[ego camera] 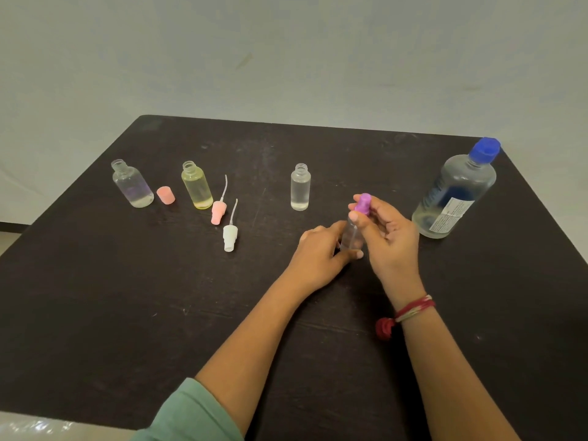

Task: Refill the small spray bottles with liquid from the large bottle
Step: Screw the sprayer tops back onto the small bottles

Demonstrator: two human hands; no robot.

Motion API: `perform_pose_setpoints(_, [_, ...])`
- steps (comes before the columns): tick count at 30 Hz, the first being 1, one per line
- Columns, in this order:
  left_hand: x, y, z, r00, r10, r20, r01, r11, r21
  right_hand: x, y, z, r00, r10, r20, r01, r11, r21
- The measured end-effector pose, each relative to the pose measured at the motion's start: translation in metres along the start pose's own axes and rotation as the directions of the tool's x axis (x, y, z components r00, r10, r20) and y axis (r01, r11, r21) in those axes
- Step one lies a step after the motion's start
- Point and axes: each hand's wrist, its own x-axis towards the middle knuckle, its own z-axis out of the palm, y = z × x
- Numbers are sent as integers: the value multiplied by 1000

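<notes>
A small clear spray bottle [351,234] stands on the dark table [127,297], right of centre. My left hand [321,253] grips its body from the left. My right hand [386,232] pinches its purple spray top [363,203]. The large clear bottle [455,194] with a blue cap stands at the right, closed. Three uncapped small bottles stand further back: a clear one [300,187], a yellowish one [197,190] and a clear one at the left [133,184].
A pink cap [165,195] sits between the two left bottles. A pink spray head [219,209] and a white spray head [230,235], each with a thin tube, lie near the yellowish bottle. A pale wall rises behind the table.
</notes>
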Motion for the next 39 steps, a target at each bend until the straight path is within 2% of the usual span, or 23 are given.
perform_pose_setpoints(3, [2,-5,-7,996,8,89,-4,999,-42,10,-2,-17,971,68,228,-100,986,136])
perform_pose_setpoints(6, [3,-11,-10,992,7,125,-1,999,-47,12,3,-23,943,72,324,-109,989,96])
perform_pose_setpoints(11, [-1,-2,0,999,14,-34,-11,997,79,10,8,-14,985,15,172,-13,1000,-17])
perform_pose_setpoints(13, [-2,-1,3,997,15,-79,-5,993,122,6,8,-8,994,-4,107,6,1000,-19])
perform_pose_setpoints(15, [-3,0,4,996,13,-91,-1,992,127,4,7,-6,995,-11,103,11,1000,1])
perform_pose_setpoints(17, [-1,-2,0,999,12,-46,-9,997,77,7,5,-11,985,22,172,-31,998,53])
perform_pose_setpoints(19, [2,-6,-8,998,-3,59,4,1000,-10,10,5,-20,963,45,267,-72,993,91])
perform_pose_setpoints(21, [4,-12,-16,987,-19,160,34,995,-92,11,6,-25,944,40,327,-63,996,62])
perform_pose_setpoints(23, [3,-14,-19,981,-21,191,44,992,-115,10,8,-25,942,23,334,-29,999,14])
perform_pose_setpoints(27, [0,-7,-12,998,-23,63,23,1000,3,8,13,-17,970,-22,241,42,996,-76])
perform_pose_setpoints(31, [-2,-3,-3,999,-37,-25,39,995,97,1,15,-5,994,-29,106,35,998,-61])
perform_pose_setpoints(35, [-3,-1,-3,994,-29,-104,36,997,73,0,14,-7,990,32,138,-32,999,-3])
perform_pose_setpoints(39, [-4,-1,-4,990,-59,-125,65,997,49,0,25,-10,968,174,179,-135,968,-211])
